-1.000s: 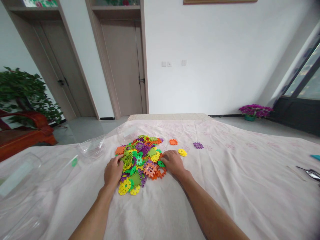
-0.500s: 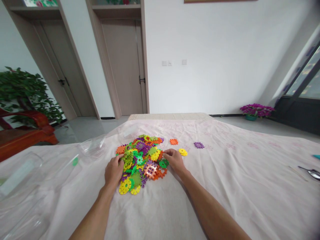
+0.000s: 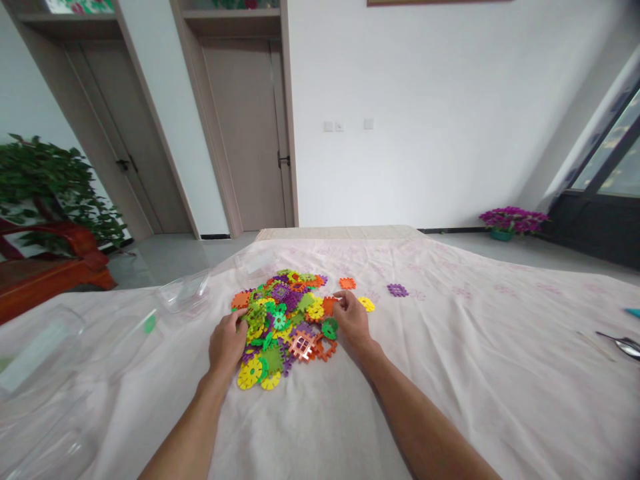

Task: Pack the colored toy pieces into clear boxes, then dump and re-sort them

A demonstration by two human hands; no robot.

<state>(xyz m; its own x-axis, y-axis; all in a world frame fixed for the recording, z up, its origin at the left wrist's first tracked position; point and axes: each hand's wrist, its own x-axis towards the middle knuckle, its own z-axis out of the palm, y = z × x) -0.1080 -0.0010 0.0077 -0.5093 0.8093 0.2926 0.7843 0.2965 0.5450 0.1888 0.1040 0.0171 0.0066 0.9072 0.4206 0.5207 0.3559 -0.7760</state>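
A heap of plastic interlocking pieces (image 3: 280, 320) lies on the cloth, mixing round notched discs and toothed squares in yellow, green, purple and orange. My left hand (image 3: 229, 341) rests against the heap's left side, fingers curved and touching yellow-green pieces; its fingertips are partly hidden. On the opposite side, my right hand (image 3: 354, 321) pinches an orange toothed square (image 3: 329, 306) at the heap's edge. Just below that square lies a dark green disc (image 3: 329, 329). Apart from the heap are an orange square (image 3: 347, 283), a yellow disc (image 3: 367, 304) and a purple square (image 3: 398, 290).
Clear plastic containers (image 3: 185, 291) stand on the left of the cloth-covered table (image 3: 490, 360), beside a small green piece (image 3: 150, 323). A spoon (image 3: 627, 347) lies at the far right. A red wooden chair (image 3: 60, 257) stands beyond the left edge.
My right hand has shifted slightly up and right, and the orange square at its fingertips has moved with it. Nearby pieces shifted a little right. My left hand has stayed in place.
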